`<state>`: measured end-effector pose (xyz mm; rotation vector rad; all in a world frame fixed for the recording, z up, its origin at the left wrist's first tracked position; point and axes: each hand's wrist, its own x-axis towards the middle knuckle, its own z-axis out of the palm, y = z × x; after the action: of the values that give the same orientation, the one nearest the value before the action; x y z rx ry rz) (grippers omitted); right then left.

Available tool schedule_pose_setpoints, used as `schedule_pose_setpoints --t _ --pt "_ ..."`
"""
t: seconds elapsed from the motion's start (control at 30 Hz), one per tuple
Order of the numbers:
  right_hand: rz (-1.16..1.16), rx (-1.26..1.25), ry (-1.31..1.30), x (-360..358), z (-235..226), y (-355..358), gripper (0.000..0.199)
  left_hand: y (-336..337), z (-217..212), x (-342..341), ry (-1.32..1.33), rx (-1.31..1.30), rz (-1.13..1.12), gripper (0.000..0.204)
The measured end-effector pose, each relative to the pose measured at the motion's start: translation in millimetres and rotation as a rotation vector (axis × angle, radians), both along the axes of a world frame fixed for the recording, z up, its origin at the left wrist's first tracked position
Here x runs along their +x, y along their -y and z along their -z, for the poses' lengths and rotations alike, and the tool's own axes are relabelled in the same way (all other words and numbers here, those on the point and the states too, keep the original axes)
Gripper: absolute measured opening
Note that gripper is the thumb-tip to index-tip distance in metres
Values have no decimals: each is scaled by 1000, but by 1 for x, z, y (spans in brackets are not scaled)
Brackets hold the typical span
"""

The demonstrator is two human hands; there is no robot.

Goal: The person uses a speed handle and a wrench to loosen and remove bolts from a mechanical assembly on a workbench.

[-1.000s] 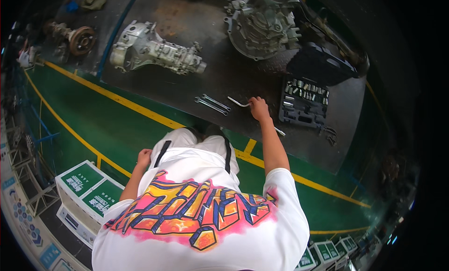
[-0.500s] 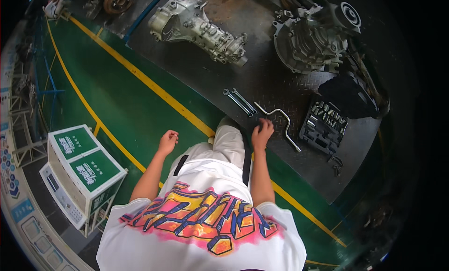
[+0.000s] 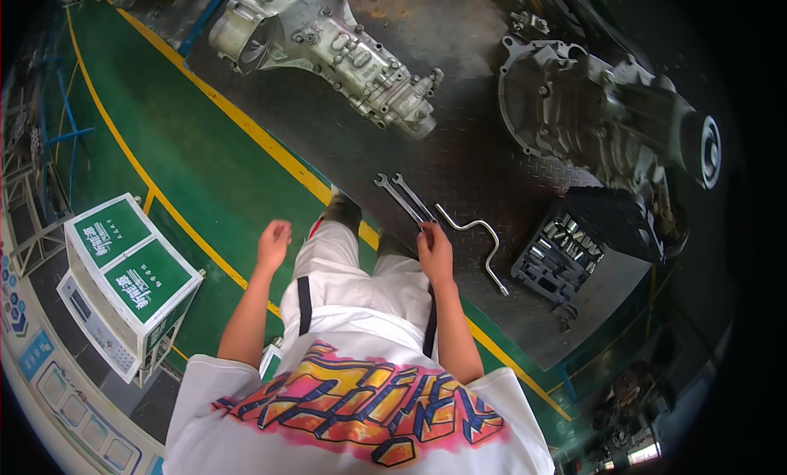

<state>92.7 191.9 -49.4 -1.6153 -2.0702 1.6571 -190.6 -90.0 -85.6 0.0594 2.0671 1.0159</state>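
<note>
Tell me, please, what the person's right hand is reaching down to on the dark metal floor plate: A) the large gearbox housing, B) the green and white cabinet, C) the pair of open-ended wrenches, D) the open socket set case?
C: the right hand sits at the near ends of the two wrenches lying side by side on the plate, while the socket set case lies farther to its right.

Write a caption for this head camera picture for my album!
Right hand grips two wrenches beside a speed brace; left hand hangs free.
</note>
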Motion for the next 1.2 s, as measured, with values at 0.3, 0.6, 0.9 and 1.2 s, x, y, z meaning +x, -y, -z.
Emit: schedule_pose_setpoints --t 0.3,0.6,0.9,1.2 --pt "-208 -357 -7 24 21 68 20 -272 -56 -106 -418 315 125 23" --pt "7 -722 81 -9 54 98 20 -303 -53 -121 -70 472 -281 24" --pt "146 -830 103 -28 59 105 21 -302 -36 -130 -234 501 -180 20" --pt "247 -841 66 -32 62 101 21 -304 -41 -129 -376 428 -158 25"
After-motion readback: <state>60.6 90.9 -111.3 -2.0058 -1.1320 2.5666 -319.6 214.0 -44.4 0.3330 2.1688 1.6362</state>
